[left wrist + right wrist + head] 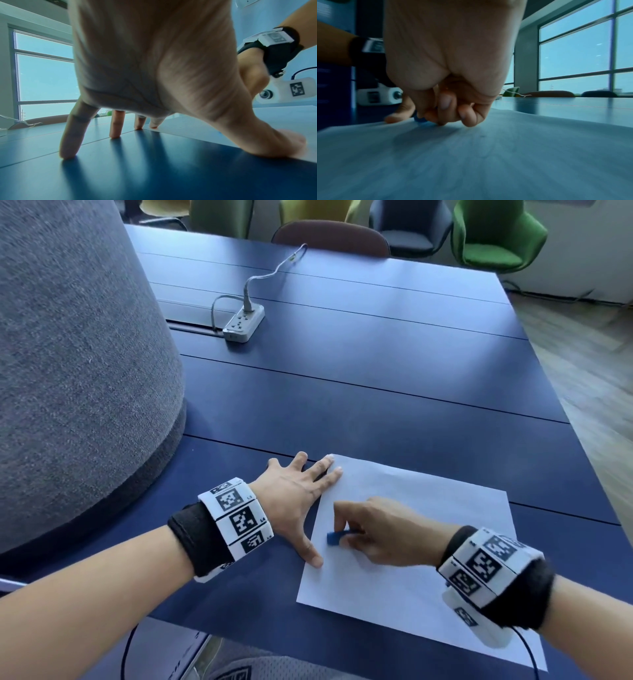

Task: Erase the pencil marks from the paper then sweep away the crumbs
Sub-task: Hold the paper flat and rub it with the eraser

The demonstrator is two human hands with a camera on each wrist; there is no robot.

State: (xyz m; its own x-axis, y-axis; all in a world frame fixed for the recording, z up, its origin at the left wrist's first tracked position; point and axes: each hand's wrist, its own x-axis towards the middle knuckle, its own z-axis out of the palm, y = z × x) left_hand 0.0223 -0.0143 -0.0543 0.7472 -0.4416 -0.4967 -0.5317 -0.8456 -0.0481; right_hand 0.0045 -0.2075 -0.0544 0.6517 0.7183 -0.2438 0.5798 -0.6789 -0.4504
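— While the left hand is lying splayed flat, fingertips and thumb pinning the paper at its left edge, what is the right hand doing?

— Pinching the eraser, pressing it onto the paper on the table.

— Risks?

— If the pinning is slackening, the paper is likely creasing. Marks and crumbs are too faint to make out.

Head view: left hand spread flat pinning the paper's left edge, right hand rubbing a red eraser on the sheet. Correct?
Not quite: the eraser is blue, as the head view shows. The rest holds: the left hand pins the paper at its left edge and the right hand holds the eraser on it.
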